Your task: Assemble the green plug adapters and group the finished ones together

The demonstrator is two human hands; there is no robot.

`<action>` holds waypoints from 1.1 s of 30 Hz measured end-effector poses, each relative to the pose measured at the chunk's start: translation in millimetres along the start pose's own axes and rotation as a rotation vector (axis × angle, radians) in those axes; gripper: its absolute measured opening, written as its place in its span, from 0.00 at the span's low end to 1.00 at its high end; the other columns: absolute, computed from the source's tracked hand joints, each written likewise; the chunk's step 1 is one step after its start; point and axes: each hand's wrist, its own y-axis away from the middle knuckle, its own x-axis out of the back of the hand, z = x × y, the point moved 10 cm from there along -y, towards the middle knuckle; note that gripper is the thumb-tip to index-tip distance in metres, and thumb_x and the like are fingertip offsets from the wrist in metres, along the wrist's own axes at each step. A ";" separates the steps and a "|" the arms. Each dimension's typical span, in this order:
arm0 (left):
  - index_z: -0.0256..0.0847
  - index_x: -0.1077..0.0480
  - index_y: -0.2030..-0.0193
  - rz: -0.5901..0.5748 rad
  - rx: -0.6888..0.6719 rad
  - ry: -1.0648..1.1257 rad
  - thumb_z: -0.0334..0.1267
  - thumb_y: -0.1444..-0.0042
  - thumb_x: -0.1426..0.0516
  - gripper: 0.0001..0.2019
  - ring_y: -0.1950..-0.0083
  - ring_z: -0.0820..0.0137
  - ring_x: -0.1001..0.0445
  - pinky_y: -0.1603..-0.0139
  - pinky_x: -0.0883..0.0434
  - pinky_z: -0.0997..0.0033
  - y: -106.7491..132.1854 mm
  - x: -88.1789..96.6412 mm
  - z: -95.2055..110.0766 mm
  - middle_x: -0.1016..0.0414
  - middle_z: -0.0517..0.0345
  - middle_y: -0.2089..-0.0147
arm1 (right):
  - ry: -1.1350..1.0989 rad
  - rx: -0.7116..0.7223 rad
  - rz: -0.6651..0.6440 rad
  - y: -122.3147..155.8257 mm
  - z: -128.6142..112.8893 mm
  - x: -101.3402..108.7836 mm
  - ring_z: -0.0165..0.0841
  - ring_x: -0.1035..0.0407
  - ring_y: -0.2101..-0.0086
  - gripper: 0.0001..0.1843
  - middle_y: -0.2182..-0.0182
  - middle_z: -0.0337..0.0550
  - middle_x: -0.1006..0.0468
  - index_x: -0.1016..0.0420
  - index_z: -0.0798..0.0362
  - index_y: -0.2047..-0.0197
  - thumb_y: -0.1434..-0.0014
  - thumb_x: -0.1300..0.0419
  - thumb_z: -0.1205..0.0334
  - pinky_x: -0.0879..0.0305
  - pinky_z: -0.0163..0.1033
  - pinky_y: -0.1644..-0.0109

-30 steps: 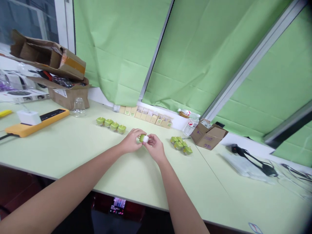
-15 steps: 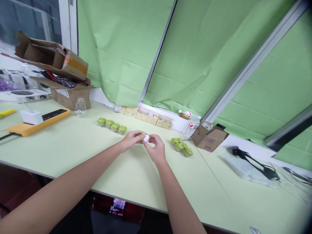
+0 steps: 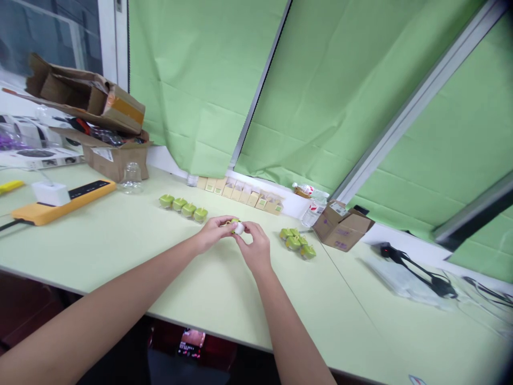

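Both hands meet over the middle of the pale green table (image 3: 120,240). My left hand (image 3: 214,232) and my right hand (image 3: 254,247) pinch one small green and white piece (image 3: 237,226) between their fingertips, just above the tabletop. A row of several small green pieces (image 3: 183,207) lies to the left of the hands. A cluster of the same green pieces (image 3: 297,241) lies to the right of my right hand.
A row of small tan boxes (image 3: 240,192) lines the back edge under the green blinds. A small open cardboard box (image 3: 340,227) and a plastic bottle (image 3: 315,211) stand at right. Stacked cardboard boxes (image 3: 88,117), a glass jar (image 3: 131,177) and an orange power strip (image 3: 60,200) sit at left. Black cables (image 3: 420,267) lie far right.
The hands keep their grip on the small piece, turning it slightly between the fingertips. The view shifted a little to the left and up.
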 end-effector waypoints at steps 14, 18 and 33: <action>0.36 0.24 0.49 -0.040 -0.021 -0.087 0.47 0.51 0.33 0.24 0.47 0.57 0.26 0.44 0.28 0.54 0.2 1.9 -1.4 0.23 0.45 0.49 | -0.154 -0.177 -0.014 1.5 15.4 -7.6 0.35 0.27 0.61 0.16 0.61 0.43 0.25 0.21 0.47 0.54 0.47 0.35 0.63 0.26 0.42 0.52; 0.36 0.24 0.50 -0.022 -0.028 -0.090 0.47 0.51 0.33 0.23 0.48 0.58 0.26 0.45 0.29 0.55 0.3 1.8 -0.4 0.22 0.46 0.49 | -0.134 -0.173 -0.014 1.0 13.1 -6.4 0.34 0.26 0.62 0.15 0.62 0.42 0.24 0.21 0.47 0.55 0.48 0.34 0.63 0.26 0.42 0.53; 0.33 0.25 0.51 0.026 -0.040 0.013 0.45 0.52 0.32 0.23 0.49 0.58 0.25 0.46 0.29 0.53 -0.6 2.6 4.0 0.23 0.45 0.51 | -0.091 -0.108 0.060 -1.3 3.7 1.1 0.35 0.27 0.61 0.14 0.60 0.44 0.23 0.23 0.48 0.54 0.45 0.36 0.63 0.26 0.43 0.53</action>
